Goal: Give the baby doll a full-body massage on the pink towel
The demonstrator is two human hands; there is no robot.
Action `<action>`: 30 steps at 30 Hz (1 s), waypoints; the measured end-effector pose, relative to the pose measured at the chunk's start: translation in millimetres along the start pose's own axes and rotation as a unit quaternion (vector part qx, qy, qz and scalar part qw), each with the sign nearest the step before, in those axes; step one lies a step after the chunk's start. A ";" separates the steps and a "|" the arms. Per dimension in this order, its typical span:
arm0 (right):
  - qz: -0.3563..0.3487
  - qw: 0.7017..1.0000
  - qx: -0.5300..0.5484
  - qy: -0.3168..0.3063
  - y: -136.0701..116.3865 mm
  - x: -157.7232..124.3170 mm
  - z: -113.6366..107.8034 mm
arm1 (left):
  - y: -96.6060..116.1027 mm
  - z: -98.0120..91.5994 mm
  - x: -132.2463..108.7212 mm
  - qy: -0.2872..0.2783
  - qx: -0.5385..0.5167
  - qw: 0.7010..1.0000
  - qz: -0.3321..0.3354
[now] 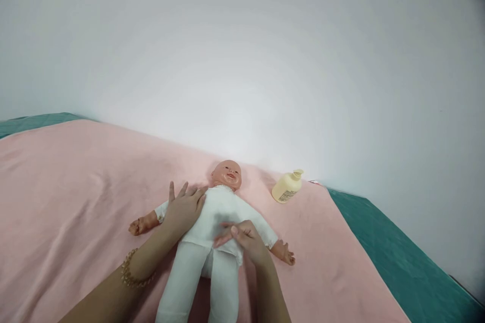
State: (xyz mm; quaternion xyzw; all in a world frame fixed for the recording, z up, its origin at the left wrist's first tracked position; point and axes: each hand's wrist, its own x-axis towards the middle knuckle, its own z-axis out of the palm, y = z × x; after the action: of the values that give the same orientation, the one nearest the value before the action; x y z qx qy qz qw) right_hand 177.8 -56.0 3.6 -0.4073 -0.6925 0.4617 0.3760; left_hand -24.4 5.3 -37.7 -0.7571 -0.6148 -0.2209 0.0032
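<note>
A baby doll [223, 212] with a bald head and arms spread out lies on its back, dressed in a white top and white trousers. My left hand [186, 212] rests with spread fingers on the doll's upper chest and shoulder, at the left side. Over the belly, near the hem of the top, is my right hand [244, 237]. Its fingers point left, partly stretched out and slightly smeared by motion, with nothing seen in them. Whether they touch the cloth I cannot tell. A beaded bracelet [132, 272] circles my left wrist.
A pale yellow pump bottle [287, 187] stands right of the doll's head, close to the wall. Under everything spreads a pink blanket [94, 176] with some creases. A green mat [394, 237] shows past its edges. The white wall [242, 60] rises directly behind.
</note>
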 end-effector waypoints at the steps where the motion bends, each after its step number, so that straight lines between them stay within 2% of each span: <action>1: -0.004 0.999 0.013 -0.042 -1.2 1.4 -0.2 | 0.1 -0.1 -0.1 0.000 0.002 1.000 0.001; 3: -0.018 0.995 0.032 -0.094 -0.4 4.8 -0.4 | 0.6 -0.1 -0.2 -0.002 0.005 1.000 0.001; 4: -0.028 0.995 0.029 -0.096 1.3 6.4 -0.3 | 0.8 0.0 -0.2 -0.004 0.006 1.000 0.001; 8: -0.051 0.996 -0.027 -0.073 10.3 9.9 2.5 | 0.9 0.8 -0.1 -0.012 0.001 1.000 -0.003; 12: -0.038 0.995 -0.079 -0.049 14.8 11.4 5.0 | 0.6 0.6 -0.4 -0.015 -0.008 1.000 -0.006; 17: -0.040 0.981 -0.187 -0.027 23.2 15.1 3.5 | 0.9 -0.8 -1.0 -0.012 -0.020 1.000 -0.005; 21: -0.017 0.971 -0.237 0.014 32.6 16.7 3.7 | 1.1 -1.2 -1.3 -0.009 -0.025 1.000 -0.006; 27: 0.036 0.950 -0.289 0.116 45.5 17.4 2.1 | -0.2 0.7 -0.1 -0.014 -0.039 0.999 -0.015; 30: 0.053 0.933 -0.321 0.152 51.2 18.6 -0.3 | 0.6 -1.7 2.7 0.005 -0.124 0.992 -0.018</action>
State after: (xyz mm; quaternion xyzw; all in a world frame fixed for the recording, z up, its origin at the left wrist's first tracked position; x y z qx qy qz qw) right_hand 182.0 -26.6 -42.0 -0.6074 -0.7161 0.1667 0.3008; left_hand -24.0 7.2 -35.1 -0.7394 -0.5961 -0.2992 -0.0918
